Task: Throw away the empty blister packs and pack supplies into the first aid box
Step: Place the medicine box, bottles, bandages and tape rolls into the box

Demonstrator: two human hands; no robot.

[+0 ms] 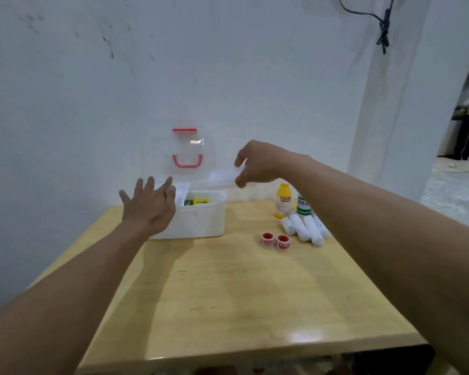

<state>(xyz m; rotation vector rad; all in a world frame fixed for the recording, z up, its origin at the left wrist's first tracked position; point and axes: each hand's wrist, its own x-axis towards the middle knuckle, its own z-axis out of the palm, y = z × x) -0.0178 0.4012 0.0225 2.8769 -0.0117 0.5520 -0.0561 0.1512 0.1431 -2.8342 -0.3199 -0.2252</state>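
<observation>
Right hand (257, 165): fingers pinched narrow on the edge of a translucent white tray (222, 180), apparently the box's inner insert, held tilted above the right rear of the first aid box (192, 215). Left hand (149, 205): spread wide, palm down, holding nothing, at the box's left side; contact with the rim cannot be told. First aid box: white, open, clear lid (187, 150) upright against the wall, red handle (187, 161) and red latch (184, 130) showing. Contents: a green-and-yellow package (197, 202) low inside; anything else is hidden by the wall and the left hand. Table (228, 293): light wood, bearing supplies not yet packed to the right of the box: a yellow bottle (283, 200) and a green-labelled white bottle (303, 205) side by side, a cluster of white bandage rolls (303, 230) just in front of them, two red-and-white tape rolls (274, 240) touching each other nearer the camera. Blister packs: none discernible. Risks, as judgement: the light pinch on one edge may let the tray slip or tip; lowered crooked, it could catch on the rim and shift the unbraced box; the right forearm passes close over the bottles and could topple them onto the rolls.
</observation>
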